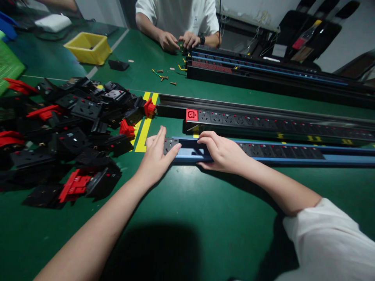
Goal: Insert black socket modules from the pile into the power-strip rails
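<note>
A blue rail [345, 159] lies lengthwise across the green table, with a row of black socket modules [281, 151] set in its channel. At the rail's left end my left hand [156, 156] holds a black module marked 14 [170, 145], thumb on its near side and fingers behind. My right hand [221, 152] grips the rail farther right, with fingers over the far edge and thumb at the near edge. Between the hands a stretch of open channel shows. Just behind lies a black rail [249, 130] with a red socket [191, 114] at its left end.
Loose black and red modules [84, 109] are heaped at the left. A yellow bin [89, 48] stands behind them, near several screws [164, 77]. More long rails [249, 80] lie at the back, where another person's hands [178, 41] work. Yellow tape [145, 136] marks the table.
</note>
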Tool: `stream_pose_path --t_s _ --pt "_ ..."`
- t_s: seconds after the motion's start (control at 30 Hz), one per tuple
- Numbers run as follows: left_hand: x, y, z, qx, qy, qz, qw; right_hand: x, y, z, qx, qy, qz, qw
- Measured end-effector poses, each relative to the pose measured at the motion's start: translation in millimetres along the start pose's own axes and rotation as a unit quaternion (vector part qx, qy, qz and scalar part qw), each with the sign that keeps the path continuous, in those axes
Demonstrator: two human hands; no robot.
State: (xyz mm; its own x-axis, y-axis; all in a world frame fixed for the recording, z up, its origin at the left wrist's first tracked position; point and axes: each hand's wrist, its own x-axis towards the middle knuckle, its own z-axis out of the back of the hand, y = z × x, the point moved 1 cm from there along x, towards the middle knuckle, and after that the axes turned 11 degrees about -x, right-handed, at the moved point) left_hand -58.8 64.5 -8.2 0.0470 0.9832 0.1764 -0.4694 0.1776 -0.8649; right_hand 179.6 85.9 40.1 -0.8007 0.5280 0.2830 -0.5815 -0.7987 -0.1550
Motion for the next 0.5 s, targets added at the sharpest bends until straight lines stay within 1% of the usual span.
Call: stream_pose_path --t_s 0.13,0.2,0.3,0.37,0.43,0.5 --pt "-0.1 1.1 -3.8 -0.003 0.050 -0.014 0.999 0.4 -2.0 -0.3 0.015 0.006 0.000 1.000" --pt "-0.3 0.3 -5.4 0.001 0.051 -0.022 0.998 0.5 -2.7 -0.6 0.024 0.008 0.002 1.000" --pt "-1.0 -3.9 -6.4 0.016 0.020 -0.034 0.999 0.5 -3.3 -0.9 0.039 0.009 -0.001 0.999" --pt "-1.6 -7.1 -6.1 0.005 -0.017 -0.008 1.000 0.6 -3.7 -0.6 0.049 0.011 -0.006 0.999" --pt "-2.3 -9.6 -5.4 -0.028 -0.046 0.029 0.998 0.9 -4.7 0.1 0.066 0.014 -0.011 0.998" --pt "-2.9 -12.1 -4.6 -0.048 -0.049 0.040 0.997 1.4 -6.1 1.0 0.089 0.016 -0.014 0.996"
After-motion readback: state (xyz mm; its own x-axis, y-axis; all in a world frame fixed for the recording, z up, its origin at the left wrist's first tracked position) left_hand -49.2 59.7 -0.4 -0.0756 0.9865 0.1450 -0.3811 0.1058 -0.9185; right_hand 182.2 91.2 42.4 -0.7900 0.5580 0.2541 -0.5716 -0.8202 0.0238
